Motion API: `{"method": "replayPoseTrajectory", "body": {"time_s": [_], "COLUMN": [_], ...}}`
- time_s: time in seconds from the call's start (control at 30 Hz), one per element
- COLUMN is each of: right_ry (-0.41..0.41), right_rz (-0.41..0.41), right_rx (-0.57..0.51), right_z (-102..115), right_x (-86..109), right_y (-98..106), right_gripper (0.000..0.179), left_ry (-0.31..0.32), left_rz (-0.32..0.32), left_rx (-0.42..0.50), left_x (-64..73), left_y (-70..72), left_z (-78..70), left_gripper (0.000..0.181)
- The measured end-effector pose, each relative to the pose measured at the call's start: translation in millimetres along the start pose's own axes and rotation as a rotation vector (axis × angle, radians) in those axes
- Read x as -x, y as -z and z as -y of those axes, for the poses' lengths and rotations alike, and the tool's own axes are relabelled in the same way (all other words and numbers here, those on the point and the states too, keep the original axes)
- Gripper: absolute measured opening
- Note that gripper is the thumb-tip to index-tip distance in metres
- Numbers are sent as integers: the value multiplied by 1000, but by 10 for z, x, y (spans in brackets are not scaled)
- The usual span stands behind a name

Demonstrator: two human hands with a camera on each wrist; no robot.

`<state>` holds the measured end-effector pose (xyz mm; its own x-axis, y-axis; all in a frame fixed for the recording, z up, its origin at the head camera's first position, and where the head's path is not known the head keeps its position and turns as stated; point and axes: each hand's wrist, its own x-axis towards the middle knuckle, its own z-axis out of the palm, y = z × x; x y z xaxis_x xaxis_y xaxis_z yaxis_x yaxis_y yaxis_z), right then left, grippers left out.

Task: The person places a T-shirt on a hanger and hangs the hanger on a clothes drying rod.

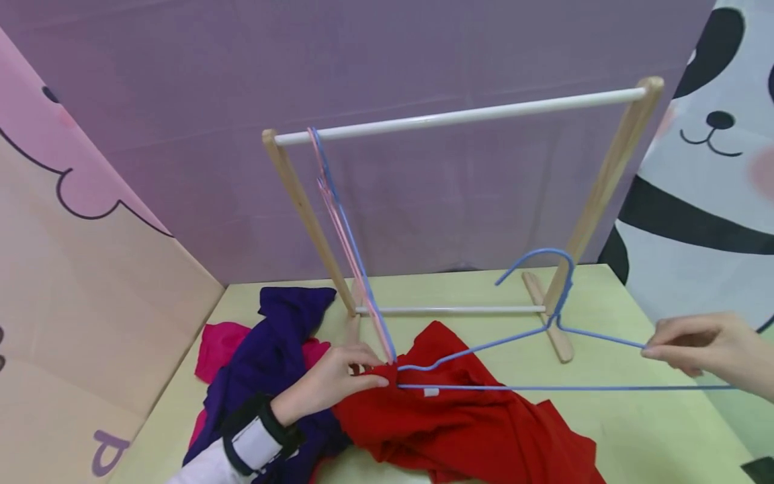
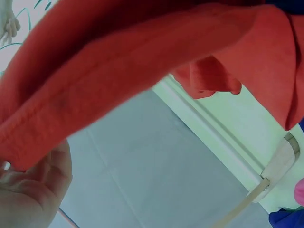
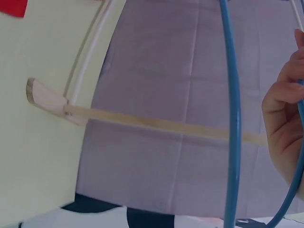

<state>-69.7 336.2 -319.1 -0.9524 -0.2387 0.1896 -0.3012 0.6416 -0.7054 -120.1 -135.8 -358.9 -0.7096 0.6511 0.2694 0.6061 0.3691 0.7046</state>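
A red garment (image 1: 484, 430) lies bunched at the front of the table, with a small white tag on it. My left hand (image 1: 335, 380) pinches its upper edge between thumb and fingers. In the left wrist view a raised fold of the red cloth (image 2: 118, 66) covers part of that hand (image 2: 40, 187). My right hand (image 1: 713, 349) pinches the right shoulder of a blue clothes hanger (image 1: 567, 286), whose hook points up and left. The hanger's left end meets the red cloth beside my left fingers; its tip is hidden. In the right wrist view the hanger's bar (image 3: 232, 118) crosses before the lens.
Behind stands a drying rack with a white top rail (image 1: 459, 117) and wooden posts (image 1: 605, 181). Pink and blue hangers (image 1: 347, 235) hang at its left end. Dark purple clothing (image 1: 272, 363) and a pink cloth (image 1: 218, 346) lie on the left of the pale table (image 1: 653, 417).
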Motion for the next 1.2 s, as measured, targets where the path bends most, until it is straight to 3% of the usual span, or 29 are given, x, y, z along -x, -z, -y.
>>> {"method": "replayPoseTrajectory", "body": {"time_s": [0.13,0.23,0.4,0.93,1.2], "right_ry": [19,143,262,301,329], "right_rz": [57,112,172,152,133], "right_rx": [-73,-173,-304,-381,-361], "right_z": [30,38,89,184,300], "right_x": [-48,-103,-192,-230,-290], "right_y": [-143,-267,-447,-817,-1089], "right_gripper": [11,18,24,22,20], "left_ry": [9,5,29,0,-84], "left_rz": [18,33,60,-23,-51], "left_rx": [-30,-49,-65,-75,-107], "left_x": [3,3,2,41,13], "left_y": [-9,-27,-61,-75,-140], "left_z": [-29,-61,-142,-152,-153], "left_gripper": [8,7,5,8,5]}}
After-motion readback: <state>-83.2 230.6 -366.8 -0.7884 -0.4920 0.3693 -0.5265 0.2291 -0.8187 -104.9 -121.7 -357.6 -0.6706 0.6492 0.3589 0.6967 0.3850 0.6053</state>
